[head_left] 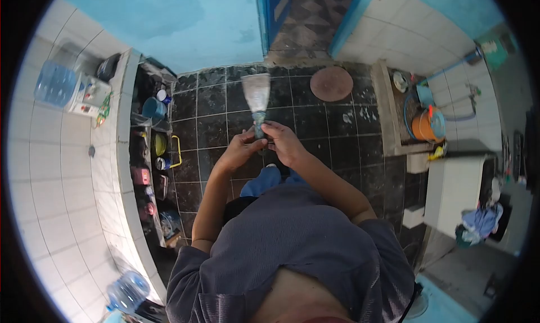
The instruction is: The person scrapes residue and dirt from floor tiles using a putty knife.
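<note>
A putty knife (257, 93) with a wide, pale, worn blade points away from me, its blade over the dark tiled floor. My left hand (243, 147) is closed around the lower handle from the left. From the right, my right hand (284, 143) grips the same handle, its thumb and fingers meeting those of the left. The fingers cover most of the handle; only its greenish upper part shows near the blade.
A round pinkish mat (331, 84) lies on the floor ahead. Tiled shelving with pots and containers runs along the left, below a blue water jug (56, 84). At right stand an orange bucket (428, 125) and a white cabinet (454, 191). A blue door (277, 10) stands ahead.
</note>
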